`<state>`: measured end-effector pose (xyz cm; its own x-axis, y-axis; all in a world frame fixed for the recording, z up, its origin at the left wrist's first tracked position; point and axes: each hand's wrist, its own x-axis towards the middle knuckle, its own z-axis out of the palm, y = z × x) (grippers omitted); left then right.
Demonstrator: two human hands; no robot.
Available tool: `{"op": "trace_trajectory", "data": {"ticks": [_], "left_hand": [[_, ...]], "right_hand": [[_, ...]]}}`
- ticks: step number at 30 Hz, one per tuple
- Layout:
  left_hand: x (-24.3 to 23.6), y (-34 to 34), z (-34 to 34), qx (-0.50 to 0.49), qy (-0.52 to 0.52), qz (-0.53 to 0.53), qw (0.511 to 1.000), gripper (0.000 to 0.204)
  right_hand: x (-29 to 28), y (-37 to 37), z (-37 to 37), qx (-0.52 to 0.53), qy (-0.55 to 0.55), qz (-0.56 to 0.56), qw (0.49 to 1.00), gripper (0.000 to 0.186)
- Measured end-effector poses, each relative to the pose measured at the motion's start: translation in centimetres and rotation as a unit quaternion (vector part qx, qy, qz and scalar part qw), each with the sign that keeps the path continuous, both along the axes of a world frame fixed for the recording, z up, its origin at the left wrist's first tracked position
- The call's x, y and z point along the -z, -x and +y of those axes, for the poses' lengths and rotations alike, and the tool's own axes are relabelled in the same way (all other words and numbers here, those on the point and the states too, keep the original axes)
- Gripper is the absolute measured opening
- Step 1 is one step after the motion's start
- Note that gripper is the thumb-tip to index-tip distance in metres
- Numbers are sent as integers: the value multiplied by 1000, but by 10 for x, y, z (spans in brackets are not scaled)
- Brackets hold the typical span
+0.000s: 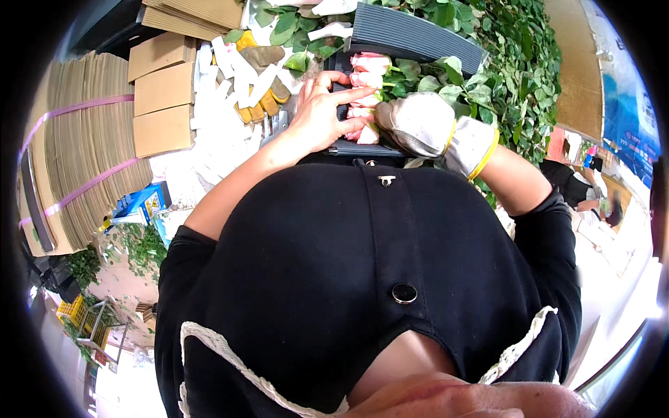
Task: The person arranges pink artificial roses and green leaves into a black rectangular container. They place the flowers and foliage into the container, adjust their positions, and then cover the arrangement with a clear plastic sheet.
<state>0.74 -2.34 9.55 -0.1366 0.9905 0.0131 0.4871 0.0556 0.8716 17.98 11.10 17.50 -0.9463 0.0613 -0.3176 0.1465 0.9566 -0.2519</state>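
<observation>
A row of pink roses lies with the heads side by side on a dark ridged surface in front of me. My bare left hand reaches over the heads from the left, its thumb and forefinger around one bloom near me. In a white work glove with yellow trim, my right hand is curled against the right side of the same roses, where their stems run. The glove hides its fingertips and whatever they hold. Leafy green stems spread just beyond the glove.
A dark corrugated panel stands behind the roses. To the left are white paper pieces, a yellow-and-grey glove, cardboard boxes and a strapped cardboard stack. Thick foliage covers the right; another person is beyond it.
</observation>
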Motion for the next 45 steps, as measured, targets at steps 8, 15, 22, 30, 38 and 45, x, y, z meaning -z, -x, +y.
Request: {"op": "trace_trajectory", "data": {"ticks": [8, 15, 22, 30, 38, 45], "left_hand": [[5, 2, -1, -27, -18, 16, 999, 55], [37, -7, 1, -37, 30, -223, 974, 51], [16, -11, 1, -30, -118, 105, 987, 67], [13, -7, 2, 2, -145, 107, 984, 37], [22, 8, 6, -13, -126, 54, 990, 51], [24, 6, 7, 12, -128, 59, 990, 53]], "right_hand": [[-53, 60, -12, -30, -1, -192, 981, 22], [-66, 182, -52, -250, -59, 199, 946, 21], [11, 304, -131, -308, -223, 317, 869, 42], [-67, 233, -49, -331, -22, 390, 859, 29], [-100, -31, -21, 349, 280, 187, 875, 24], [-71, -60, 20, 404, 491, 89, 767, 30]]}}
